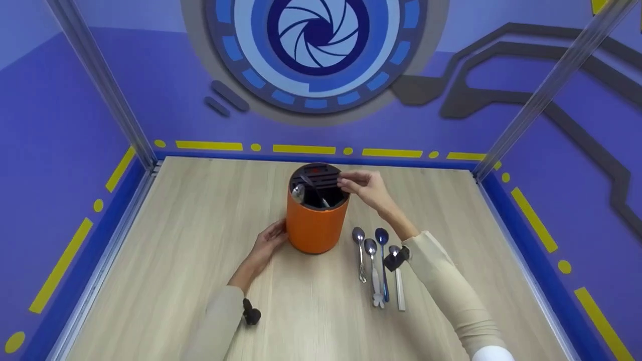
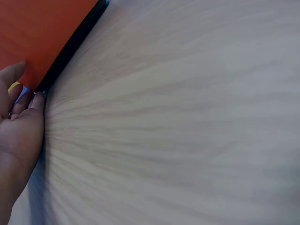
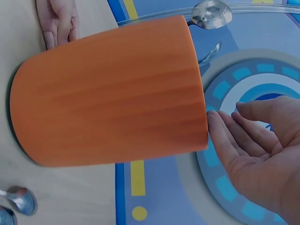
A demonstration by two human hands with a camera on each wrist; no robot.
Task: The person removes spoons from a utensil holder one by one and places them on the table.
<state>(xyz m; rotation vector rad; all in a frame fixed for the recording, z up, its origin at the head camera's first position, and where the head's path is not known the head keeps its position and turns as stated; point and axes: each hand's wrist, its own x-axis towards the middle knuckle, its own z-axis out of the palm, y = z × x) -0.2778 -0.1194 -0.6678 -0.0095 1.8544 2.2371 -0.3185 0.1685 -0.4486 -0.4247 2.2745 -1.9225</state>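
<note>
An orange cylindrical utensil holder with a black slotted top stands upright on the table. A spoon rises from the left of its opening, its metal bowl upward. Another slim metal utensil leans in the opening; its kind is unclear. My left hand rests low against the holder's left side, fingers loosely extended. At the upper right rim, my right hand touches the edge with its fingertips. The right wrist view shows that thumb apart from the fingers, with nothing between them.
Several spoons lie side by side right of the holder, among them an ornate silver spoon, a blue spoon and a spoon with a white handle. The right forearm passes close over them. Blue patterned panels border the wooden table.
</note>
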